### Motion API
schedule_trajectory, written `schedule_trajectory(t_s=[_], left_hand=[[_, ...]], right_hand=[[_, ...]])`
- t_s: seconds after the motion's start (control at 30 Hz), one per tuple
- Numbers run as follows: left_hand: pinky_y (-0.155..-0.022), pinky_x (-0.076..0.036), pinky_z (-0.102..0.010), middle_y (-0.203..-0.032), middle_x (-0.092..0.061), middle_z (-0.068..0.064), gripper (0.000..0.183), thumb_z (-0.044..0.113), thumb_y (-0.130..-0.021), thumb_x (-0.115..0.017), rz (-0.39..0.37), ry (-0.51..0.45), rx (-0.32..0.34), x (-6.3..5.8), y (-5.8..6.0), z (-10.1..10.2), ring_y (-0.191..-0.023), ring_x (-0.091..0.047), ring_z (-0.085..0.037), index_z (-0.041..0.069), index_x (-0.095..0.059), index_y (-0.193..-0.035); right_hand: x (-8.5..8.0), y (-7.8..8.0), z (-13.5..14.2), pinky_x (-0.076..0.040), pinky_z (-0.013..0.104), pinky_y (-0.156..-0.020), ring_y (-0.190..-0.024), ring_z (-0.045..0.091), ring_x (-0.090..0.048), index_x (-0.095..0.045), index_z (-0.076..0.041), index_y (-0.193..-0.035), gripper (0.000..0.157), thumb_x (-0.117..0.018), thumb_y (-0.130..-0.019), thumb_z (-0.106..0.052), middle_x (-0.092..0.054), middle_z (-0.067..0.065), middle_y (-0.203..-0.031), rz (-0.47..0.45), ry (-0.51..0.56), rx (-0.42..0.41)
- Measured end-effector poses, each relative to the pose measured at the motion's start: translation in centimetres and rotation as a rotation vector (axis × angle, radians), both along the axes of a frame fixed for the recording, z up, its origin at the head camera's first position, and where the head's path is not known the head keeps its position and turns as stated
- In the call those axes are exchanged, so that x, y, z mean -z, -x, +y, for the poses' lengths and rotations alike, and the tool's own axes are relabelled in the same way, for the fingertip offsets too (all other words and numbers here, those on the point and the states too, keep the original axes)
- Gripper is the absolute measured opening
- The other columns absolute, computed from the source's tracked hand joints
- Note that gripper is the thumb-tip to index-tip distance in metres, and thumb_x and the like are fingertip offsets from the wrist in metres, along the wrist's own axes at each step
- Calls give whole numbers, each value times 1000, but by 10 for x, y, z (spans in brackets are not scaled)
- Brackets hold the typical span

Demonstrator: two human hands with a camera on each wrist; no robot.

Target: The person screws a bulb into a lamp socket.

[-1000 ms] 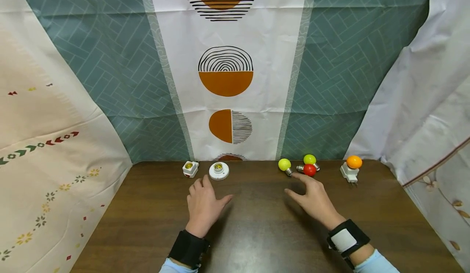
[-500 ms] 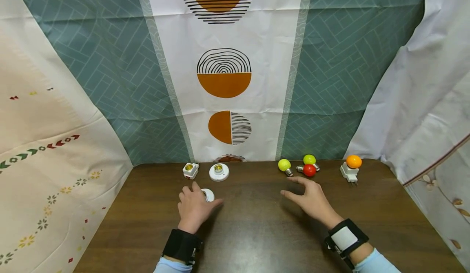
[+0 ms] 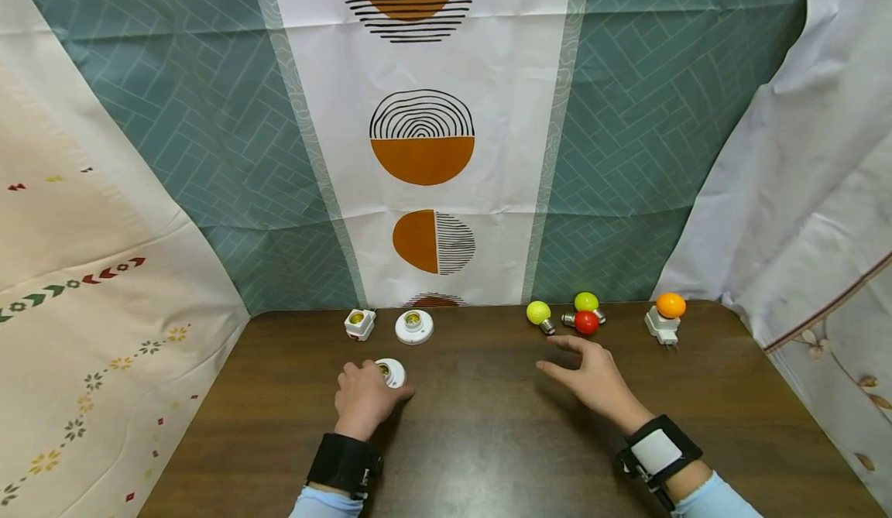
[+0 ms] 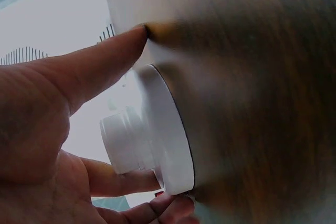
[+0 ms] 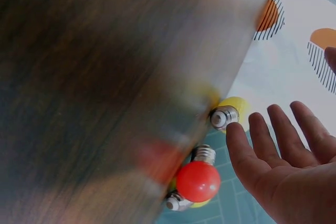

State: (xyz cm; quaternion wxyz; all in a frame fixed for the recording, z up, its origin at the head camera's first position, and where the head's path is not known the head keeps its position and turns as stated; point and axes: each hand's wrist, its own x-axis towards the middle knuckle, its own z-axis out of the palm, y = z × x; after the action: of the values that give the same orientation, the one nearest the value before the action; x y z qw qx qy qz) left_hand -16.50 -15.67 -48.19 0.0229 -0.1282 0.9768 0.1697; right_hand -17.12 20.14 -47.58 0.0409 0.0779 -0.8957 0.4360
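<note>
1. The left hand spreads loosely around a round white socket on the table; its fingers are at the rim, its thumb stands apart.
2. That socket lies at the hand's two o'clock, with a second round socket at its own one o'clock and a square socket at eleven.
3. The right hand holds nothing, fingers loosely extended; a yellow-green bulb lies near its eleven o'clock, a red bulb at twelve, a plug socket with an orange bulb at two.
</note>
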Motion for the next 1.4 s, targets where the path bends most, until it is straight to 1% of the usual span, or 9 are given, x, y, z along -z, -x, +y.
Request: schedule_trajectory(t_s=[0.33, 0.6, 0.8, 0.9, 1.0, 1.1, 1.2, 1.33, 1.4], left_hand=[[-64, -45, -48, -91, -44, -17, 79, 57, -60, -78, 1, -6, 23, -1, -1, 8, -87, -48, -33, -4, -55, -105], [-61, -45, -45, -91, -46, -15, 77, 54, -60, -79, 144, -112, 46, 3, -1, 25, -82, -49, -29, -4, -52, -102], [-61, -44, -38, -95, -48, -11, 72, 53, -59, -80, 230, -217, 74, -1, -3, 36, -79, -50, -23, 1, -56, -104], [-65, -44, -35, -97, -49, -9, 72, 51, -59, -80, 275, -280, 121, -5, -3, 43, -81, -50, -20, 4, -57, -109], [-70, -44, -34, -99, -52, -6, 74, 48, -61, -81, 316, -341, 190, -9, -4, 50, -86, -50, -18, 5, -57, -115], [-75, -44, -34, -102, -55, -4, 75, 45, -63, -81, 331, -385, 258, -13, -5, 56, -90, -51, -17, 5, -55, -120], [-79, -44, -35, -109, -55, -7, 78, 43, -65, -81, 332, -419, 311, -17, -8, 63, -95, -52, -18, 3, -52, -125], [-83, -43, -37, -116, -54, -9, 83, 42, -65, -81, 329, -458, 355, -22, -13, 71, -100, -52, -20, 0, -47, -129], [-83, -43, -35, -115, -54, -7, 83, 42, -64, -82, 328, -472, 371, -24, -16, 75, -100, -52, -19, 2, -47, -128]], right_hand=[[0, -2, 1, -44, 45, -87, -107, 28, -54, -59, -9, -121, 60, -70, -78, -49, -58, 5, -120, -16, 15, -17], [1, -3, 4, -45, 44, -87, -107, 27, -55, -59, -8, -121, 59, -70, -78, -47, -58, 6, -120, -12, 10, -24], [0, -2, 7, -45, 42, -86, -107, 27, -55, -59, -7, -120, 57, -72, -78, -44, -59, 9, -119, 0, 29, -29], [0, 0, 10, -46, 42, -84, -105, 27, -55, -60, -8, -119, 56, -72, -78, -44, -59, 8, -118, 11, 30, -20], [-1, 2, 11, -46, 43, -85, -106, 27, -55, -60, -9, -119, 56, -71, -78, -45, -59, 7, -118, 32, 10, -14], [-1, 6, 14, -43, 45, -89, -110, 25, -53, -60, -12, -120, 52, -71, -79, -44, -59, 6, -119, 70, -50, 0], [0, 10, 17, -39, 47, -92, -113, 25, -49, -60, -12, -120, 48, -71, -80, -37, -58, 7, -119, 143, -135, 18], [1, 19, 22, -35, 49, -95, -115, 30, -47, -60, -4, -119, 47, -72, -79, -27, -56, 14, -120, 239, -223, 39], [2, 25, 25, -34, 50, -97, -117, 34, -45, -59, -1, -118, 48, -72, -78, -24, -54, 18, -121, 258, -264, 49]])
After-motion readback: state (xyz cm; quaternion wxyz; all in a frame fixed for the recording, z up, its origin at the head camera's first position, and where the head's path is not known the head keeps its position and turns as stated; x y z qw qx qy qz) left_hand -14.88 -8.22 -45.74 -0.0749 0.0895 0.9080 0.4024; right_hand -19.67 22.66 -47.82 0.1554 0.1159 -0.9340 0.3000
